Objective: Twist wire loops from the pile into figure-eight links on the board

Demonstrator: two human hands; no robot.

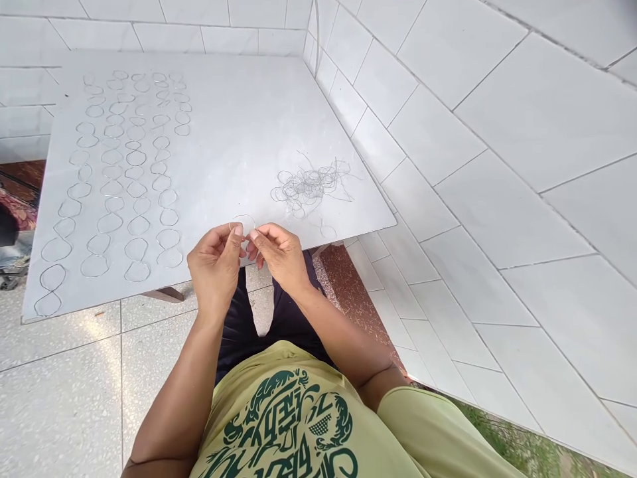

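My left hand [215, 262] and my right hand [279, 251] meet at the near edge of a low white board [233, 126]. Both pinch a thin wire loop [245, 223] that arches between their fingertips. A tangled heap of loose wire rings [308, 184] lies on the board just beyond my right hand. Rows of figure-eight wire shapes [119, 179] are laid out over the board's left half, beyond my left hand.
A white tiled wall [497, 166] rises along the right side and behind the board. Speckled floor tiles [64, 372] lie to my lower left. Dark cloth and objects [14, 219] sit at the far left edge.
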